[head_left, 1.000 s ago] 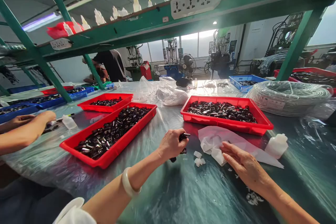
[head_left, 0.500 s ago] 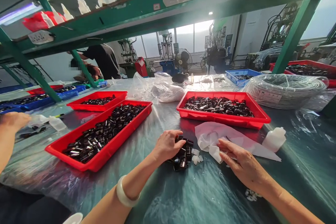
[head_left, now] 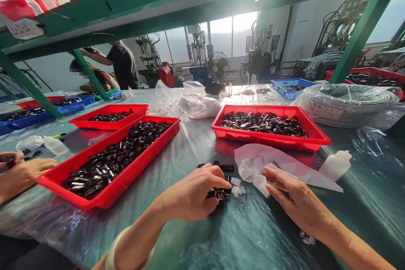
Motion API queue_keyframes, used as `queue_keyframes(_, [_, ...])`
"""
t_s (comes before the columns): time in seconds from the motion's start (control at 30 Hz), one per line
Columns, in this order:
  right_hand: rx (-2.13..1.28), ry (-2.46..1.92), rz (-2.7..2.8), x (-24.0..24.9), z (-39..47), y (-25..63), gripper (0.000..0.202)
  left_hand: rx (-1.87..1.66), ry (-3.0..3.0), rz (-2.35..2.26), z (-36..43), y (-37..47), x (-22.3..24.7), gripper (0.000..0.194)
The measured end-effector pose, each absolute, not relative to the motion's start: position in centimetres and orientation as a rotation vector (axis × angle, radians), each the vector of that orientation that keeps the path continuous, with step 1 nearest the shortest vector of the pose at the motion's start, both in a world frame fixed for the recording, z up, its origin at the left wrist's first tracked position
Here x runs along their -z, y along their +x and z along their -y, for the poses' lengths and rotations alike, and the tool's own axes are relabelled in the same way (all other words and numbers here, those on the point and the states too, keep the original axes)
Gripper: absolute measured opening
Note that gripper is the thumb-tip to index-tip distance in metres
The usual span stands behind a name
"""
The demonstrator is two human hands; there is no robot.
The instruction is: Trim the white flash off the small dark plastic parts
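Observation:
My left hand (head_left: 198, 192) reaches over a small pile of black parts (head_left: 224, 166) on the plastic-covered table, its fingers bent over them; whether it grips one is hidden. Just right of the pile lie small white pieces (head_left: 238, 188). My right hand (head_left: 289, 190) has its thumb and fingers around the near edge of a crumpled white cloth (head_left: 253, 162), with a thin tool partly visible at its fingers. A white bottle (head_left: 336, 165) lies tilted to the right of the cloth. More small white bits (head_left: 306, 238) lie beneath my right wrist.
Red trays of black parts stand at the left (head_left: 110, 190), behind it (head_left: 110, 125) and ahead (head_left: 272, 138). A wrapped cable coil (head_left: 344, 105) sits at the back right. A co-worker's hands (head_left: 30, 173) are at far left. A green shelf (head_left: 142, 12) crosses overhead.
My left hand has turned and shifted slightly left and nearer over the black pile. My right hand has barely moved. The co-worker's hands have come down beside the left tray. The view has shifted.

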State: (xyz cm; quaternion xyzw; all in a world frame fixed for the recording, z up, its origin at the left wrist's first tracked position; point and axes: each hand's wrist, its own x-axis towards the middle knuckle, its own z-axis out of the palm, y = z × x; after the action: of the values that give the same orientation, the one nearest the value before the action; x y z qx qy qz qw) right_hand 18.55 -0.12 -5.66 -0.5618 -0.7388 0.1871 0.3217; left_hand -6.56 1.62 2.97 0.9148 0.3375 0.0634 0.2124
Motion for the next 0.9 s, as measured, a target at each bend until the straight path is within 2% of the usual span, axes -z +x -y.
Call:
queue_keyframes(0.1, [-0.409, -1.467, 1.978, 5.7, 0.3, 18.6, 0.044, -0.113, 2.545, -0.911, -1.6, -6.4, -2.6, 0.047])
queue_keyframes(0.33, [-0.338, -1.469, 2.019, 5.5, 0.5, 18.5, 0.042, -0.283, 2.429, -0.934, -3.1, -5.9, -1.0, 0.022])
queue_keyframes(0.53, [-0.221, -1.411, 1.987, 5.2, 0.9, 18.0, 0.031, -0.421, 1.665, -0.977, -3.5, -5.7, -1.4, 0.037])
queue_keyframes(0.7, [-0.150, -1.313, 1.890, 4.6, 1.7, 17.5, 0.026, -0.439, 1.539, -0.933, -3.1, -5.1, -1.9, 0.038])
queue_keyframes(0.8, [-0.334, -1.261, 1.825, 3.9, 2.4, 16.8, 0.023, -0.439, 1.537, -0.912, -2.8, -4.8, -1.9, 0.037])
queue_keyframes(0.9, [-0.830, -1.252, 1.725, 3.1, 3.3, 15.9, 0.024, -0.426, 1.550, -0.895, -2.7, -4.5, -1.7, 0.035])
